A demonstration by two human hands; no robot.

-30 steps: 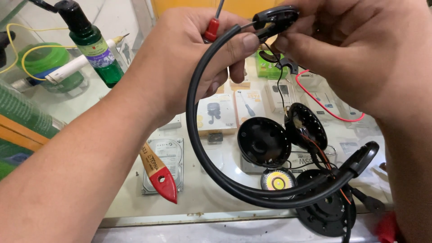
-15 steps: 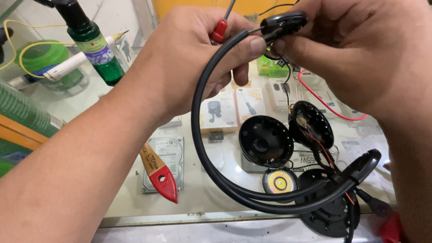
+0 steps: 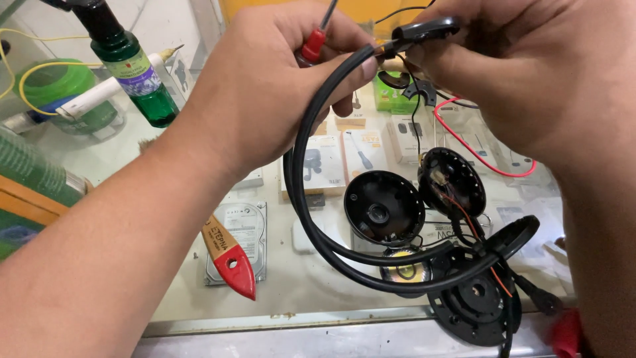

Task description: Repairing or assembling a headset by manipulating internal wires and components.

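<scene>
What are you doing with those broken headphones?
A person holds a taken-apart black headset up over a glass counter. The left hand grips the headband together with a red-handled screwdriver, and the right hand pinches the headband's top end piece. The opened ear cups dangle below with thin wires showing. A green bottle and a red-tipped brush handle sit on the counter.

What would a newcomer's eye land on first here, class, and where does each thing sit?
The black headset band loops across the centre, gripped at its top end by both the left hand and the right hand. Opened black earcups with bare wires dangle low right. A green bottle stands upper left.
</scene>
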